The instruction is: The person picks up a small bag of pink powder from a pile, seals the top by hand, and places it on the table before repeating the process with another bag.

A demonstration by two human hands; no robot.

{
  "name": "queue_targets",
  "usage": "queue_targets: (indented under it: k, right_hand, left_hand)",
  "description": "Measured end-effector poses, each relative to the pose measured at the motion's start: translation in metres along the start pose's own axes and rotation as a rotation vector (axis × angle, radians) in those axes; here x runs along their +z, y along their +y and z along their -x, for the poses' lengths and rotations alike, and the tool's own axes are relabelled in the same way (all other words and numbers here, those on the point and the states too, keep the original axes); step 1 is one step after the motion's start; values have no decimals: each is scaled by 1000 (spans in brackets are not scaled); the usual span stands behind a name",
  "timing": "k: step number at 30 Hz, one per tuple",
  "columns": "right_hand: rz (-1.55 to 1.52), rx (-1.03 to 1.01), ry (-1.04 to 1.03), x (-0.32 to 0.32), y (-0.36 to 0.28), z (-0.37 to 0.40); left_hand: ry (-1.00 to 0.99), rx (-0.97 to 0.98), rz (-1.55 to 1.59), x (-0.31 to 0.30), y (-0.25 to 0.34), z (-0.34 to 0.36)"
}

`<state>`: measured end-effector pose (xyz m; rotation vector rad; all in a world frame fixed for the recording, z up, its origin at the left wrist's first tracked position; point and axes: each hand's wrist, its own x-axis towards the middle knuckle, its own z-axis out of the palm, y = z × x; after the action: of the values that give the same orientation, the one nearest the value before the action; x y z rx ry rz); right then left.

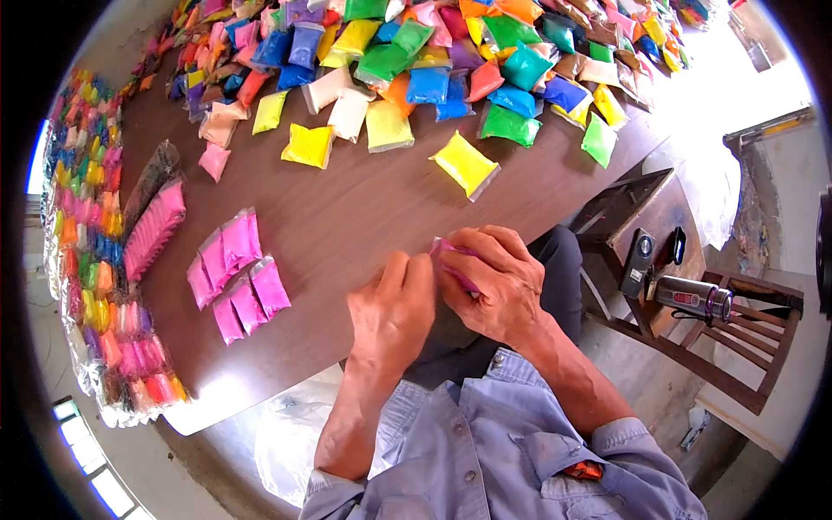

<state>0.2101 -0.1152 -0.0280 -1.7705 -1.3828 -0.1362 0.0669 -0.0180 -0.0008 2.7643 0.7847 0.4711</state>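
My right hand point(492, 284) is closed around a small pink packet point(466, 282), mostly covered by my fingers. Close beside it, my left hand point(393, 308) is curled shut, its knuckles up and its fingertips hidden, so what it grips cannot be made out. Both hands are over the near edge of the brown table point(347, 208). To their left lie two small groups of pink packets, an upper group point(224, 253) and a lower group point(248, 305). Farther left, a tight row of pink packets point(157, 229) stands on edge.
A large heap of multicoloured packets point(381, 61) covers the table's far side. One yellow packet point(466, 165) lies apart in front of it. Bagged coloured packets point(95, 260) line the left edge. At right are a wooden stool point(637, 217), a metal flask point(693, 297) and a chair point(763, 347).
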Motion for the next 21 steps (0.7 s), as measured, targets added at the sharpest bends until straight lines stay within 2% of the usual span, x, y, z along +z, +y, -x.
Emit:
queue_targets:
  k: [3, 13, 16, 21]
  right_hand:
    - [-19, 8, -18, -1, 0, -1]
    - [0, 16, -26, -2, -1, -1]
    - [0, 19, -18, -2, 0, -1]
    - [-3, 22, -9, -1, 0, 0]
  left_hand:
    - [79, 94, -58, 3, 0, -3]
    - [44, 180, -151, 0, -14, -12]
    - [86, 178, -76, -1, -19, -14]
    - [50, 35, 82, -8, -13, -1]
